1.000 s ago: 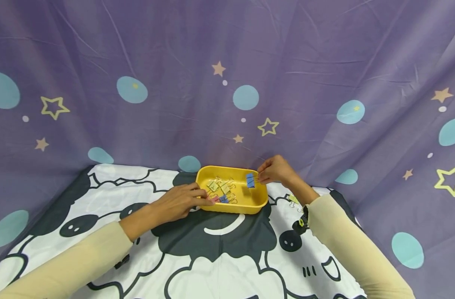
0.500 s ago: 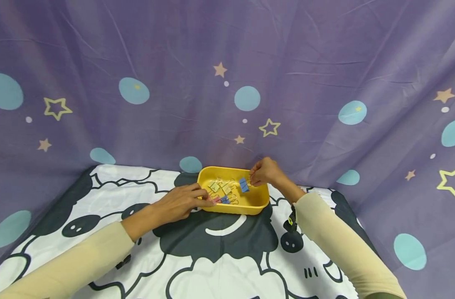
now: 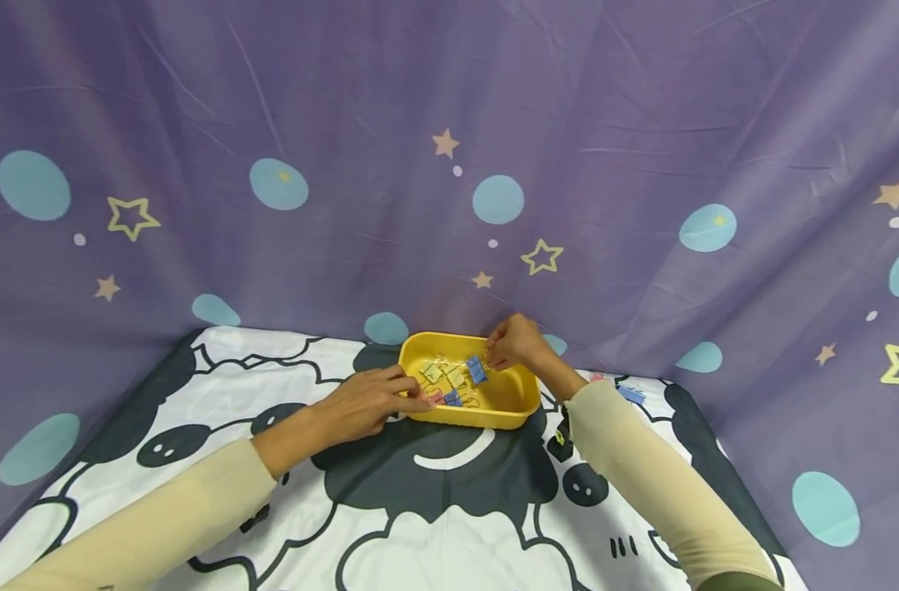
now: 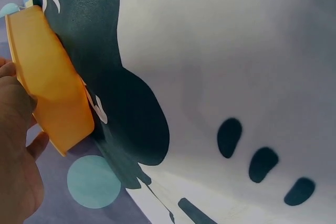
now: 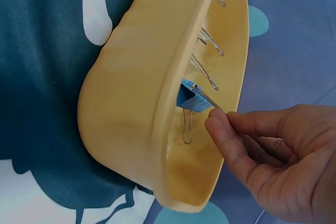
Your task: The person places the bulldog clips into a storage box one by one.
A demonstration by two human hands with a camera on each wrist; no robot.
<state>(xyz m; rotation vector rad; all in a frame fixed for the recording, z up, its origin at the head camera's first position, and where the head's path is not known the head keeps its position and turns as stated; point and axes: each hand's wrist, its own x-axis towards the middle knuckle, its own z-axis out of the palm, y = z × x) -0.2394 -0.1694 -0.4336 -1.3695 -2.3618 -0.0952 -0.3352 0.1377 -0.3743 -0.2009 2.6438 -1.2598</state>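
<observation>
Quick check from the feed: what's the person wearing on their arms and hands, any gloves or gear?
Both arms are in long, plain cream sleeves reaching to the wrists. The left hand and right hand are bare, with no gloves. A small black device with a yellow-green spot sits strapped under the right wrist.

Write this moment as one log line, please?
right hand: pinches blue binder clip over yellow tray | left hand: rests on tray rim

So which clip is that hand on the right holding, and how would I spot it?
Find the yellow tray at the far edge of the sheep-print cloth. The right hand pinches the wire handle of a blue binder clip inside it, the only clip there with fingers on its handle.
</observation>
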